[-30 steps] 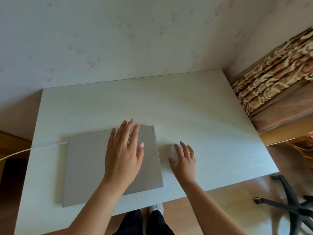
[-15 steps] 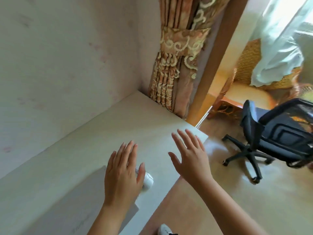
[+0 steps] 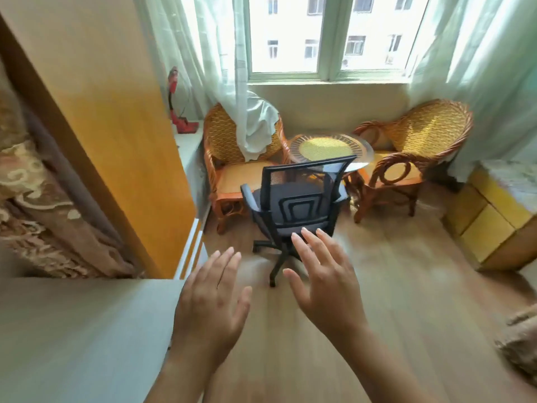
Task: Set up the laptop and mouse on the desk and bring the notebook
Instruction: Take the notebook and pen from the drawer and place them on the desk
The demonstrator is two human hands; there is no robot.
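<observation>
The pale desk fills the lower left of the head view; only its bare right end shows. The laptop, the mouse and the notebook are out of sight. My left hand hovers at the desk's right edge, fingers spread, holding nothing. My right hand is raised over the wooden floor to the right of the desk, fingers apart and empty. Both palms face down.
A black mesh office chair stands on the floor just beyond my hands. Behind it are two wicker armchairs and a small round table under the window. A patterned curtain hangs at left, yellow boxes sit at right.
My view has swung right, from the desk with the laptop and mouse to the room with the chair. Both hands have lifted off the laptop and mouse and are now held out empty.
</observation>
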